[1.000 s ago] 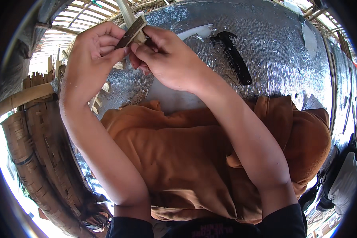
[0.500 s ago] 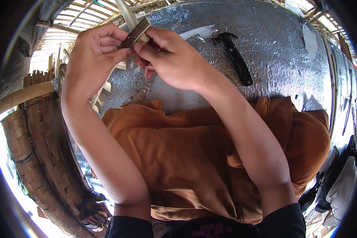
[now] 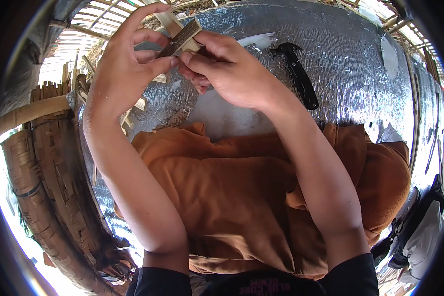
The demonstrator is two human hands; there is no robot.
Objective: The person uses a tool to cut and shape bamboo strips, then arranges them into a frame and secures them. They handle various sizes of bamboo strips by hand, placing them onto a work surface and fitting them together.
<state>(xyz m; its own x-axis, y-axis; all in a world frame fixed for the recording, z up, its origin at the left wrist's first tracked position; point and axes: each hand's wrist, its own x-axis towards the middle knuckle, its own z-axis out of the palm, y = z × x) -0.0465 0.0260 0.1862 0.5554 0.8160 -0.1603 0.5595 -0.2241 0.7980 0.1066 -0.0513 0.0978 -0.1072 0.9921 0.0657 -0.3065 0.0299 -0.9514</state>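
Note:
Both of my hands are raised at the upper left around a short piece of wood (image 3: 181, 39), dark on one face and pale along its edge. My left hand (image 3: 126, 66) pinches its lower left end between thumb and bent fingers, while the index finger is lifted and curved above. My right hand (image 3: 232, 69) grips its other end, thumb on the near side and fingers curled underneath. A pale wooden strip (image 3: 167, 22) shows behind the piece; whether the two are joined I cannot tell. The right hand's curled fingers partly hide what lies under the wood.
A black claw-headed hand tool (image 3: 298, 76) lies on the silver foil sheet (image 3: 350, 64), right of my hands. Brown cloth (image 3: 232, 197) spreads across my lap. Rolled woven bamboo (image 3: 39, 192) stands at the left, and a grey bag (image 3: 424, 232) sits at the lower right.
Both hands and the wood have shifted slightly right and up in view. My left index finger has lifted off and straightened somewhat, and the piece of wood is tilted flatter.

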